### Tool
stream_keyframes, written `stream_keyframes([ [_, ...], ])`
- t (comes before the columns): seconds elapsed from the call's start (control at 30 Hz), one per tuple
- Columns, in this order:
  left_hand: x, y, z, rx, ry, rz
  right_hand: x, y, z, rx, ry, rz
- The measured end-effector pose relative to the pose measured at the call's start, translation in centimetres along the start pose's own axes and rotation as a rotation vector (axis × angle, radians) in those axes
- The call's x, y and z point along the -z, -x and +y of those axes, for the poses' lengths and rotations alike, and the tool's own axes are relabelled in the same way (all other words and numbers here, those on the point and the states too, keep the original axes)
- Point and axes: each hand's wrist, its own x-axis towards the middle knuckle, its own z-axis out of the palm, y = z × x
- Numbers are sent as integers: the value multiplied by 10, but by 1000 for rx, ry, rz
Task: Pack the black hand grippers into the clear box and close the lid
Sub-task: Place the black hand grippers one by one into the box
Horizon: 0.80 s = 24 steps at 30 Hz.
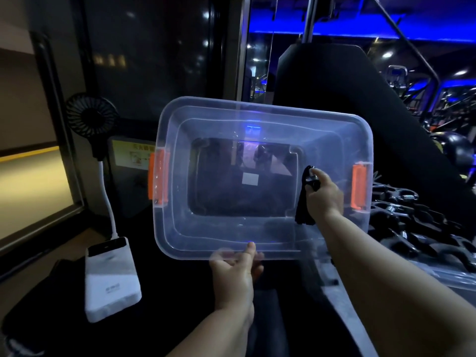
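The clear box (pixel 167 235) is tilted with its open mouth toward me, orange latches (pixel 157 176) on its two short sides. My left hand (pixel 235 269) grips the box's near rim, thumb on the inside. Inside the box near its right wall, my right hand (pixel 323 194) holds a black hand gripper (pixel 305 202) by its top, the handles hanging down. A pile of several more black hand grippers (pixel 417 228) lies to the right of the box. The clear lid (pixel 438 275) lies under that pile.
A white power bank (pixel 110 282) lies at the lower left, with a small black fan (pixel 91 115) on a white stalk plugged into it. A black padded gym seat back (pixel 347 81) stands behind the box. Dark cloth lies at the bottom left.
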Motion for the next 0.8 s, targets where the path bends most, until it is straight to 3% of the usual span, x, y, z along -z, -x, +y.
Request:
stream_keyframes([
  [0.4, -1, 3, 3, -6, -20, -25, -15, -18, 3, -80, 76, -67],
  [0.67, -1, 3, 4, 9, -37, -17, -10, -17, -8, 261, 490, -27],
  [0.8, -2, 2, 5, 4, -46, -26, -14, -16, -4, 471, 910, -20],
])
